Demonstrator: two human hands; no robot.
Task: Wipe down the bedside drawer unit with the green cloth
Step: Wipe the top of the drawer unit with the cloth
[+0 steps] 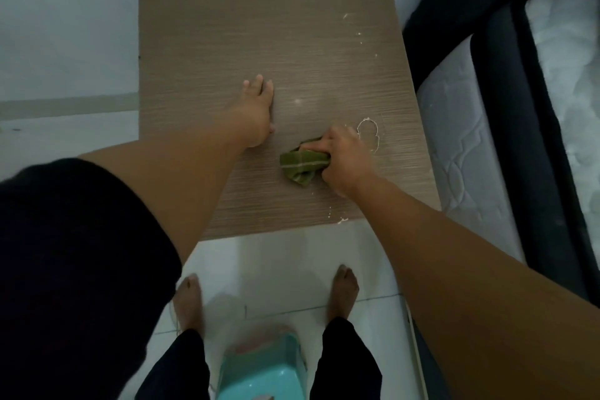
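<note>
Two hands are seen on the wood-grain top of the bedside drawer unit [227, 26], which stands between a pale wall and the bed [487, 146]. The green cloth [303, 166] is bunched and gripped in the closed right hand [345, 161], pressed against the top toward its near right part. The left hand [258, 114] is laid open and flat on the surface near the middle, holding nothing; it appears to be used as a brace.

A dried whitish ring [368, 133] is seen just beyond the right hand, and smaller white specks [352, 26] are scattered toward the far right and at the near edge [342, 221]. The step in hand is judged to be the scrubbing of these marks. It would be done well if the cloth were kept folded to a firm pad, pressure were applied through the knuckles, and short strokes were run along the grain over the ring before the rest of the top is swept. The brace hand should be shifted so that the patch beneath it is not missed.

One container is visible: a turquoise plastic tub [263, 373] on the tiled floor [292, 256] between the bare feet. Whether anything is held in it cannot be told.
</note>
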